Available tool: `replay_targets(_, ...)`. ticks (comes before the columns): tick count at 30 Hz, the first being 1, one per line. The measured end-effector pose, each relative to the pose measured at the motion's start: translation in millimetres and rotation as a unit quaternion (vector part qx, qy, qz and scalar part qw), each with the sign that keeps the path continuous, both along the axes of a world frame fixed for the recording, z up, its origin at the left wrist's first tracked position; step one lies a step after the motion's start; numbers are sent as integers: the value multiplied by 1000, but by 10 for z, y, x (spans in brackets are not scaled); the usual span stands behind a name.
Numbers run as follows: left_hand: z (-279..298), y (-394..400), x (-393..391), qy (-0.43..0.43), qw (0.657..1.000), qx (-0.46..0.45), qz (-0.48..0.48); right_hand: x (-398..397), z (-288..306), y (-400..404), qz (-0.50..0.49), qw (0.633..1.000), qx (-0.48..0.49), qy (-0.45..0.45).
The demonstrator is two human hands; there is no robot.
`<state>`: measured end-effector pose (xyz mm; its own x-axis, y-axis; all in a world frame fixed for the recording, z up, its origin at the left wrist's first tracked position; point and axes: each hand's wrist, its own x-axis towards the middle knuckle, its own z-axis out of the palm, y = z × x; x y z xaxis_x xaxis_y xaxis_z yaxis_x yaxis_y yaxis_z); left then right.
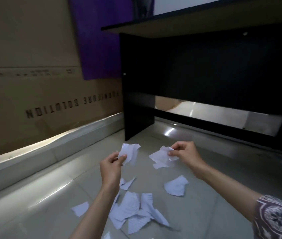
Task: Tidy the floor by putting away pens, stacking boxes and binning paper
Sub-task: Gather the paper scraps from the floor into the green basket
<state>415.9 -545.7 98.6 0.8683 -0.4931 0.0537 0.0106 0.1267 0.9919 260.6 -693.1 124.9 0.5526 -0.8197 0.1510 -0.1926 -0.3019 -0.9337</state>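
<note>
Left hand (111, 167) and right hand (185, 152) each pinched a torn paper scrap (130, 153).
I judged binning barely begun: loose scraps (133, 211) littered the tiled floor (54, 200) at six o'clock.

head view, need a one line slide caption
Left hand and right hand each pinch torn paper above scraps on the tiled floor beside a black desk.
</note>
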Motion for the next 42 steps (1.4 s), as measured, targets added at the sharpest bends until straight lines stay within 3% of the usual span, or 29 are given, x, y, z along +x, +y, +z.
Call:
replay_targets(10,154,-998,-1329,-6,978,-26,-207,-1756,512,-276,-208,973,-71,-67)
replay_targets(15,273,-1346,-2013,21,954,-59,-293,-2552,638,-267,-313,938,-136,-58)
replay_targets(24,473,-1647,-3259,23,882,-111,-458,-3759,567,-122,-486,858,-161,-54)
replay_targets(29,572,-1668,-3839,-1,833,-132,-537,-4124,456,-70,-557,813,-168,3)
replay_targets(34,422,-1775,-4270,-80,827,-89,-549,-4379,351,-43,-599,775,-168,106)
replay_targets(38,247,-1880,-4290,-184,846,-52,-497,-4428,260,-26,-581,787,-109,177)
replay_targets(42,121,-1945,-4105,-189,857,-26,-478,-4353,238,-43,-559,805,-60,192)
